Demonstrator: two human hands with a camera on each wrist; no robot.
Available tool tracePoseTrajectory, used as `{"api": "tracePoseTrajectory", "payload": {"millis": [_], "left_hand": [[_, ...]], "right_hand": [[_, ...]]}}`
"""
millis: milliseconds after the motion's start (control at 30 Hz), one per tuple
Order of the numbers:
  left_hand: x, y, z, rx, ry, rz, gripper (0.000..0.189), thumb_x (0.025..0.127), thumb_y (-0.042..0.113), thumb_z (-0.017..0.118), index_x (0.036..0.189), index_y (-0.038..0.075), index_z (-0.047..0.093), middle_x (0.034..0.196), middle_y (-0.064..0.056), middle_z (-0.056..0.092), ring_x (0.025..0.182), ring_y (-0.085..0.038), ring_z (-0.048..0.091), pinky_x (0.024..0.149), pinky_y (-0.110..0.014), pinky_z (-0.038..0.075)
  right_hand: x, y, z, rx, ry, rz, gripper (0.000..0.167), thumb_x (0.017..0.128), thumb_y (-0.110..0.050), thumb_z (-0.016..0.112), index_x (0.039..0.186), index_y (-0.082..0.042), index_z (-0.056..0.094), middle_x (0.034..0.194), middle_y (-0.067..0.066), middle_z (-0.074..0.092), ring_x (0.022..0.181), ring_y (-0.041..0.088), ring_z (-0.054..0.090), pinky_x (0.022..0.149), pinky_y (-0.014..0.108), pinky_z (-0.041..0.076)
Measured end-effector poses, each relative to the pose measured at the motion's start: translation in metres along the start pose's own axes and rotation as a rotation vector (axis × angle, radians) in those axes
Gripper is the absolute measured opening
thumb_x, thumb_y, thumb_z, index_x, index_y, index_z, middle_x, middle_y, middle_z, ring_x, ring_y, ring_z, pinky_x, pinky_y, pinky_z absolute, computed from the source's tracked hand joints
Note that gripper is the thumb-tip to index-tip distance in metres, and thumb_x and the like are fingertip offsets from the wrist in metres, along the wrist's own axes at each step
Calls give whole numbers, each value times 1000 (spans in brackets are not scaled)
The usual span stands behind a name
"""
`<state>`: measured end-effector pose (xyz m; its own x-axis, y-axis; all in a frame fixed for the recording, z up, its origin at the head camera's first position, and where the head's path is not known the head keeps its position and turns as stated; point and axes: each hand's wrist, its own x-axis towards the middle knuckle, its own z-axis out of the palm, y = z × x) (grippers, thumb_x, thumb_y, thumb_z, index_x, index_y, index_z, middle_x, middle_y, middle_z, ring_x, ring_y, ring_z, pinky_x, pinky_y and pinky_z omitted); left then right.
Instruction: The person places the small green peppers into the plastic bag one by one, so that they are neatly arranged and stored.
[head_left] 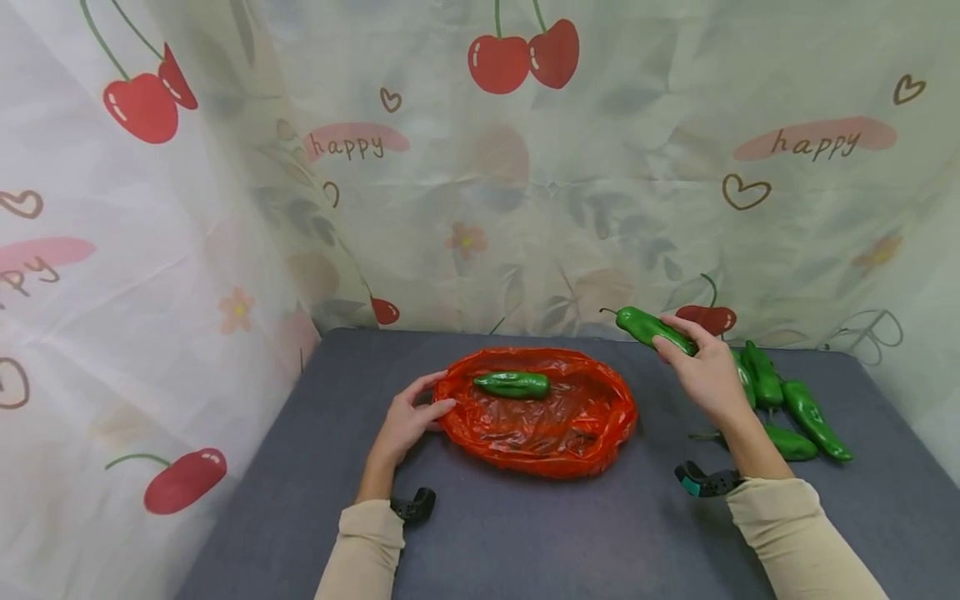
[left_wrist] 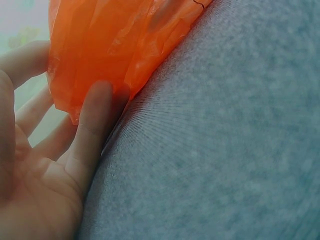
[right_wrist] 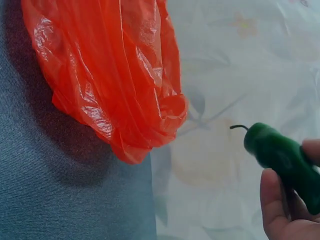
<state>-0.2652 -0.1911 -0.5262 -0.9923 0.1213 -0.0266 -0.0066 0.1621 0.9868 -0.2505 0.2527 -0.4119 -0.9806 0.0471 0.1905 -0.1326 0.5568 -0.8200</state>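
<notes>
An open red plastic bag [head_left: 540,462] lies spread on the table, with one green pepper [head_left: 513,385] inside it. At the bag's left rim, my left hand [head_left: 405,423] holds the plastic between thumb and fingers; the left wrist view shows the fingers around the orange-red film [left_wrist: 100,45]. My right hand [head_left: 708,375] grips another green pepper [head_left: 645,327] by its lower end, lifted above the table to the right of the bag. That pepper [right_wrist: 280,155] points its thin stem toward the bag [right_wrist: 110,85] in the right wrist view.
Several more green peppers [head_left: 813,421] lie in a loose pile on the right, partly hidden behind my right hand and forearm. The grey table [head_left: 555,533] meets a printed curtain [head_left: 420,250] at its back edge. Each wrist wears a black band [head_left: 416,506].
</notes>
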Motion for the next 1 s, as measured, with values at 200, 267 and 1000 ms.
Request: {"api": "tracePoseTrajectory", "payload": {"millis": [200, 267, 1000], "left_hand": [[-1, 0, 0, 1, -2, -2, 58, 90, 35, 79, 143, 27, 58, 151, -11, 52, 86, -16, 72, 74, -34, 64], [0, 0, 0, 3, -3, 0, 58, 90, 35, 79, 143, 26, 58, 151, -11, 52, 86, -17, 72, 75, -35, 64], [-1, 1, -1, 0, -19, 17, 57, 91, 34, 78, 144, 27, 57, 151, -11, 52, 85, -15, 72, 73, -31, 63]], "right_hand": [[2, -8, 0, 2, -46, -34, 60, 103, -46, 56, 153, -15, 47, 139, 19, 57, 89, -3, 67, 76, 15, 53], [2, -12, 0, 0, -62, -40, 59, 103, -46, 57, 153, -16, 47, 143, 17, 56, 90, -6, 66, 76, 14, 53], [17, -48, 9, 24, -224, -56, 53, 102, -33, 63, 149, -13, 50, 139, 15, 58, 92, 0, 65, 80, 18, 53]]}}
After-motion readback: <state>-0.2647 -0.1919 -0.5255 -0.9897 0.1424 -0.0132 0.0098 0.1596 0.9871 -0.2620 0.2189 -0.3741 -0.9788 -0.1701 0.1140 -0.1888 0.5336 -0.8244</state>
